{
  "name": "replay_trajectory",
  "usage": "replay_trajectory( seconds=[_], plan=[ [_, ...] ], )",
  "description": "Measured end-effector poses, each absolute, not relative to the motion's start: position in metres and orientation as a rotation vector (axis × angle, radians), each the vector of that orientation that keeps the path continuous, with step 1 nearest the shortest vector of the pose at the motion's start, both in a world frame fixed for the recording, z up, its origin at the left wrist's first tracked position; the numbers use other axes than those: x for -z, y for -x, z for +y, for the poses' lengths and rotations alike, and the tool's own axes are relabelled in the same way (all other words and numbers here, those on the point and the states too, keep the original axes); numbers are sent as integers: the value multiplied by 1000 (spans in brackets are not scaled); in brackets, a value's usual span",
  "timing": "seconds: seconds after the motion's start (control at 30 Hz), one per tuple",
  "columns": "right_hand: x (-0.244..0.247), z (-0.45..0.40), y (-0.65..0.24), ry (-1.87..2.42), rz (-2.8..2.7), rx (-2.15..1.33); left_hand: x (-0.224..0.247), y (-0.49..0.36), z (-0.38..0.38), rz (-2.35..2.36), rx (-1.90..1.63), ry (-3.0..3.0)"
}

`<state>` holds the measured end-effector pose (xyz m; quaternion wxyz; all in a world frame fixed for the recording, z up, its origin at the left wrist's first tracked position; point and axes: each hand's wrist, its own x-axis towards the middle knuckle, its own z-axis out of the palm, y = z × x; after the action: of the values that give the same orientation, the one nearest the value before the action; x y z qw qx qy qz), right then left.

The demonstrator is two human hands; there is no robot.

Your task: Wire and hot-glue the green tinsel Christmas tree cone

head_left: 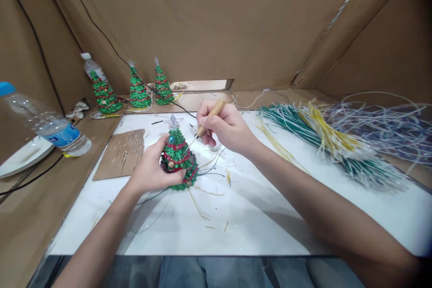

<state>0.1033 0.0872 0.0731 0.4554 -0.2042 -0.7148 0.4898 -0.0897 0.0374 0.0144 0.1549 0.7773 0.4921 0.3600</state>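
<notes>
A small green Christmas tree (178,146) with red garland and a clear, pointed topper stands on the white work surface. My left hand (157,168) is wrapped round its lower left side, thumb across the front. In my right hand (224,126) is a wooden-handled awl (212,116), gripped like a pen. Its thin metal tip points down and left to the tree's right side, at about the middle garland; whether the tip has gone in, I cannot tell. Dark wires stick out from around the tree's base, and short yellow scraps lie near it.
Three more decorated trees (139,90) stand at the back left by a water bottle. A cardboard piece (119,155) lies left of my hand; a larger bottle (64,132) and a white plate (25,157) are beyond. Bundled green wires (297,126) and yellow wires (324,130) lie right.
</notes>
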Motion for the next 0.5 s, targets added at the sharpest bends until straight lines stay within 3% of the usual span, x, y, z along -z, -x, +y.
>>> replay_trajectory(
  seconds=[0.5],
  plan=[
    [-70,90,-105,411,-1754,-1292,-14,88,36,1426,-1018,-2225]
  ],
)
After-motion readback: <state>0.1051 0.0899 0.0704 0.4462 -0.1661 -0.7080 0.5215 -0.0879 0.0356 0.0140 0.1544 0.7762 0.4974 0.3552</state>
